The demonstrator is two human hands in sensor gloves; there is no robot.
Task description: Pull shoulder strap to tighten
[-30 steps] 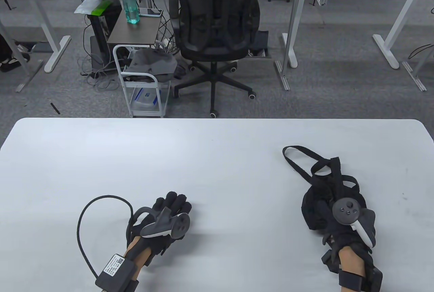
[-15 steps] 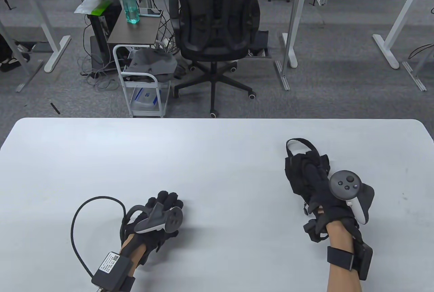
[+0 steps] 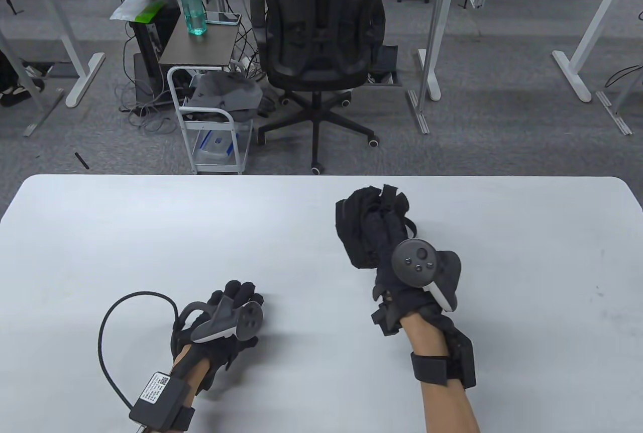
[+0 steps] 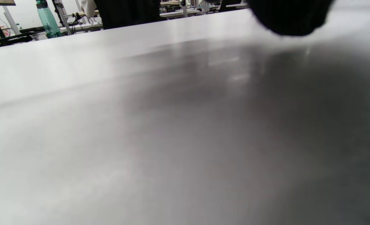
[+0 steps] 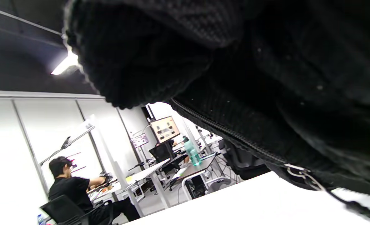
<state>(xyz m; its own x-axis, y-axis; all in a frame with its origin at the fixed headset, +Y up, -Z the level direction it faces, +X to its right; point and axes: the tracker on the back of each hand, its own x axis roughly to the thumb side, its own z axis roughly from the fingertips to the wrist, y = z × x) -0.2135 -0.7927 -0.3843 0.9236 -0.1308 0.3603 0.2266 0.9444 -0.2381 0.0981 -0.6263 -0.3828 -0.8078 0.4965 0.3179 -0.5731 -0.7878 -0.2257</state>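
The right hand (image 3: 402, 272) has carried the bunched black bag (image 3: 364, 227) from the right of the bench (image 3: 150, 232) to its middle, fingers gripping it. The left hand (image 3: 226, 312) stays resting on the bench, holding nothing. No strap shows free, so tightening looks not yet begun.

left hand (image 3: 228, 315) resting flat, right hand (image 3: 402, 272) raised, clenched

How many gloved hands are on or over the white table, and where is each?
2. The left hand lies on the table near its front left; the right hand grips the black bag right of centre.
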